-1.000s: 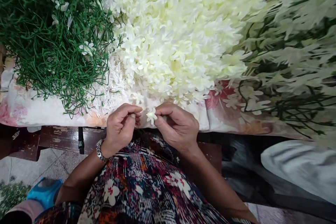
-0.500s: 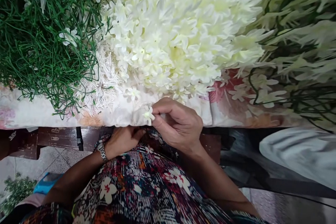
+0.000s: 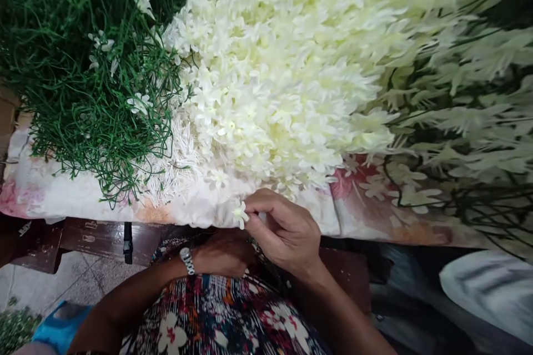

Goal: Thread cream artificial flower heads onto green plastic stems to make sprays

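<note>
Between thumb and forefinger, my right hand point(image 3: 285, 230) pinches a small white artificial flower point(image 3: 240, 214) at the near edge of the table. My left hand point(image 3: 227, 254), with a metal watch at its wrist, is low in front of my body, just under the table edge. Its fingers are in shadow and partly behind my right hand, so their grip is hidden. Beyond my right hand rises a large heap of white-yellow artificial flowers point(image 3: 283, 100). One loose flower point(image 3: 217, 178) lies on the cloth nearby.
At the left is a pile of green plastic stems point(image 3: 104, 89), with thin white strands point(image 3: 179, 169) beside it. Flowers on green stems point(image 3: 466, 122) fill the right side. A floral cloth point(image 3: 83, 194) covers the table. A person's light-clothed knee point(image 3: 487, 294) is at the lower right.
My left hand has shifted right, towards my right hand, and turned with its back upward. My right hand still pinches the flower. The whole view has tilted, so the table appears lower.
</note>
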Tool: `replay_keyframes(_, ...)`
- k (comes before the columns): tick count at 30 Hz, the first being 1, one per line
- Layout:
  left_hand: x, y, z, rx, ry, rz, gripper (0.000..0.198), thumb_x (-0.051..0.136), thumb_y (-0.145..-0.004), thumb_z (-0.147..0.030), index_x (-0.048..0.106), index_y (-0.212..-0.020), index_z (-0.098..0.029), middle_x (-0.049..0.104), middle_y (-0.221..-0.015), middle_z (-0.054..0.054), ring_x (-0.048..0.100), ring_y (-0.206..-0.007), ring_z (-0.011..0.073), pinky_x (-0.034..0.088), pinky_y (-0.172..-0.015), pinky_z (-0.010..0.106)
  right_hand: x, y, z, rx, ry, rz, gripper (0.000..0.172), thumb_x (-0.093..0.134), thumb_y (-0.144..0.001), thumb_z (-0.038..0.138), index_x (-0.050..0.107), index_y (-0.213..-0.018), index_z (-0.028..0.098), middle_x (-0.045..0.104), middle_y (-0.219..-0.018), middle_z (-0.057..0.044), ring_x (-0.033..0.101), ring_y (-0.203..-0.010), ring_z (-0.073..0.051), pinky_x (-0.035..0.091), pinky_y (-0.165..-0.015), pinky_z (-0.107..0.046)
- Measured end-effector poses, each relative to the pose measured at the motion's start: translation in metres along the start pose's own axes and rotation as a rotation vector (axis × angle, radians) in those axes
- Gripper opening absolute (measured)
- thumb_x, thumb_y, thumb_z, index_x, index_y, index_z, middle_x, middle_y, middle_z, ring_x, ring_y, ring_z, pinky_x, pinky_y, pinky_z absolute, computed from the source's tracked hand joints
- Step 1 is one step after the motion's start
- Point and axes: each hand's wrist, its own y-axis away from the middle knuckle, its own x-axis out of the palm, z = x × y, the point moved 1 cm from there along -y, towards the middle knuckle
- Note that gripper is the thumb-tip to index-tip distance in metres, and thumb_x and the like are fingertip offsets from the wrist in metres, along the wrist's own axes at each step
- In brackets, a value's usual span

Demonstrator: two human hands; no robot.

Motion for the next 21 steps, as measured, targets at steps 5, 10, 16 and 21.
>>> replay_keyframes(5, -0.038, 0.049, -0.002, 0.044, 0.107, 0.079, 0.022, 0.036, -0.08, -0.01, 0.057, -0.082, -0.014, 0.062, -0.082, 0.004, 0.056, -0.078, 0.013, 0.044, -0.075, 0.026, 0.001, 0.002, -0.002, 0.006, -0.005, -0.002, 0.013, 0.05, -0.07, 0.006, 0.051, -0.076, 0.018, 0.05, -0.063, 0.002, 0.048, -0.058, -0.008, 0.038, -0.053, -0.021)
replay_keyframes(10, -0.064, 0.104, -0.026, -0.177, 0.322, -0.147, 0.026, 0.032, -0.085, -0.016, 0.054, -0.098, -0.018, 0.058, -0.08, 0.003, 0.053, -0.07, 0.0108, 0.043, -0.064, 0.023, 0.002, 0.003, -0.004, 0.018, -0.026, -0.003, 0.01, 0.05, -0.072, 0.008, 0.051, -0.074, 0.018, 0.05, -0.063, 0.002, 0.046, -0.057, -0.007, 0.037, -0.052, -0.021)
replay_keyframes(16, -0.079, 0.08, -0.053, -0.219, 0.585, -0.533, 0.023, 0.034, -0.087, -0.029, 0.05, -0.1, -0.019, 0.046, -0.058, -0.004, 0.037, -0.044, 0.0051, 0.034, -0.045, 0.017, -0.002, 0.004, 0.002, 0.032, -0.069, -0.026, 0.011, 0.051, -0.072, 0.008, 0.051, -0.075, 0.018, 0.05, -0.065, 0.002, 0.047, -0.059, -0.007, 0.037, -0.053, -0.02)
replay_keyframes(21, -0.075, 0.047, -0.038, -0.135, 0.807, -0.639, 0.018, 0.046, -0.081, -0.032, 0.054, -0.079, -0.015, 0.044, -0.053, -0.005, 0.037, -0.042, 0.0038, 0.032, -0.042, 0.016, -0.011, 0.004, 0.013, -0.021, -0.035, -0.029, 0.013, 0.051, -0.071, 0.006, 0.051, -0.076, 0.018, 0.05, -0.064, 0.002, 0.048, -0.059, -0.008, 0.038, -0.054, -0.021)
